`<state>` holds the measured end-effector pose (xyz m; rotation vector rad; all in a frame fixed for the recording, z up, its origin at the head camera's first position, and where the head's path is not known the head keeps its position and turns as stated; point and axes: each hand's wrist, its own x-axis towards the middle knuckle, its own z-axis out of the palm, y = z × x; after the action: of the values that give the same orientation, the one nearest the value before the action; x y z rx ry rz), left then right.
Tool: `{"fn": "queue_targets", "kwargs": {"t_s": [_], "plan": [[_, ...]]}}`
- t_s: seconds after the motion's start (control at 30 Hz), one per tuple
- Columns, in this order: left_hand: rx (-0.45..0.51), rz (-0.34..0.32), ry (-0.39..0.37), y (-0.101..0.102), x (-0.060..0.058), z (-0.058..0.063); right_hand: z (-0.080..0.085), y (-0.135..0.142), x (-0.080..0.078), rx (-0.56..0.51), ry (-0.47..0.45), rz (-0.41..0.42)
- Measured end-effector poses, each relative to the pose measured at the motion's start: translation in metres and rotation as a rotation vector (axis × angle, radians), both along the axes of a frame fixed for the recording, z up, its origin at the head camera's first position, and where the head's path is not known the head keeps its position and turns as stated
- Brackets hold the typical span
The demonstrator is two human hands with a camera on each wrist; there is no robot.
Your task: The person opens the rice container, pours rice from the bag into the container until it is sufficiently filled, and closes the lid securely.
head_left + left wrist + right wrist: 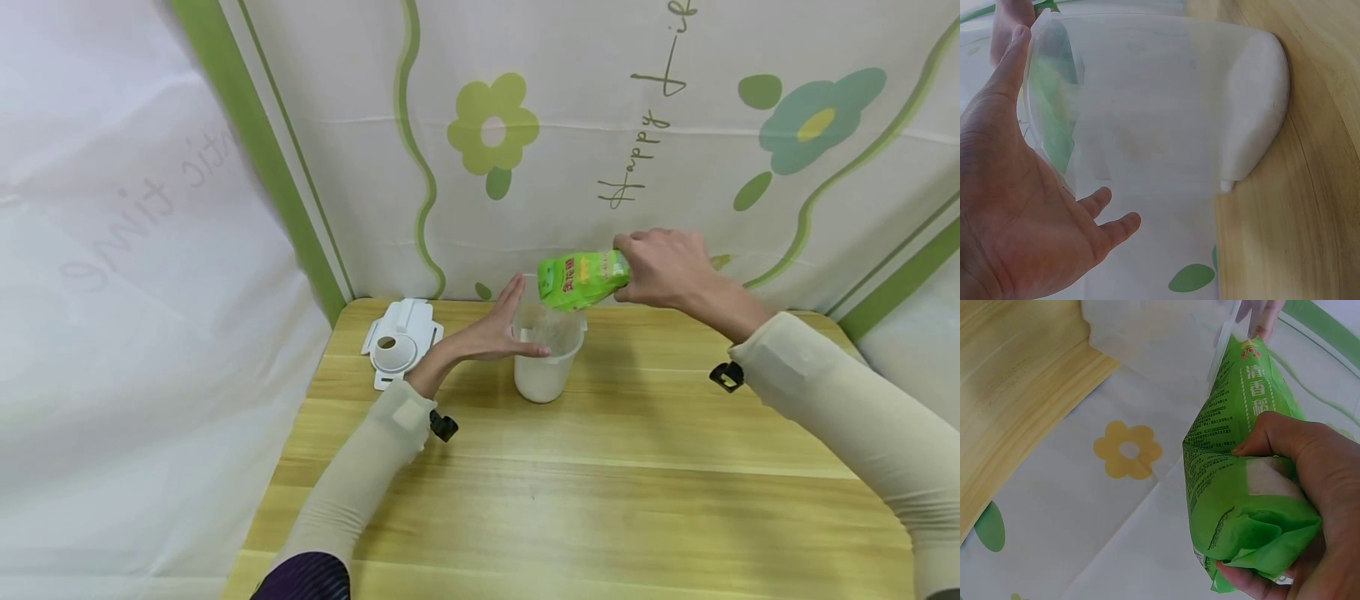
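My right hand [663, 268] grips a green bag of rice [581, 279] by its rear end, the bag tilted down toward a translucent plastic container [542, 379]. In the right wrist view, the bag's crumpled end sits between thumb and fingers. The container stands upright on the table, and white contents [1257, 103] lie in its bottom. The bag's front end is at the container's mouth. My left hand [491, 333] is spread around the near-left side of the rim, its thumb in front and fingers behind. In the left wrist view, the thumb lies right at the rim.
A white lid [411, 317] with side flaps lies left of the container, a small round white piece [395, 353] on it. The wooden table [570, 500] meets a printed curtain [562, 200] along its back edge. Another white curtain hangs at the left.
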<state>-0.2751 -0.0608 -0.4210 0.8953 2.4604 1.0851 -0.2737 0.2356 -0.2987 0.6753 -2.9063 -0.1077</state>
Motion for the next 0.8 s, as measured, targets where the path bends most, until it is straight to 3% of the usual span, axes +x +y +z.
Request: {"fn": "queue_targets", "kwargs": {"t_s": [0.8], "plan": [[0.013, 0.008, 0.001, 0.0004, 0.0013, 0.0002, 0.0, -0.0052, -0.002, 0.029, 0.06, 0.05]]}}
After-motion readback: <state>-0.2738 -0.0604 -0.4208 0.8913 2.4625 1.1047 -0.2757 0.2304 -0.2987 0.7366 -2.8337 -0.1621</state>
